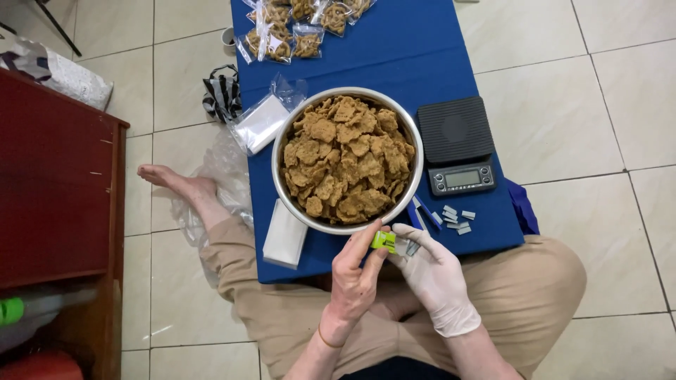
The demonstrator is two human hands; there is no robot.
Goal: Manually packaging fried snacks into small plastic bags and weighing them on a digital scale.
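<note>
Green stapler (384, 241) between both hands' fingertip grip

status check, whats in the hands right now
Left hand bare, right hand gloved, both pinching a small green stapler. Metal bowl of fried crackers just ahead. Loose staple strips by the scale.

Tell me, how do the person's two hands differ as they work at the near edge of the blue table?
The left hand is bare, with a thin band at the wrist; the right hand wears a white glove. The left hand pinches the small green and silver stapler with thumb and fingertips; the right hand's fingers meet it from the other side. Both hover just below the metal bowl of fried chips.
</note>
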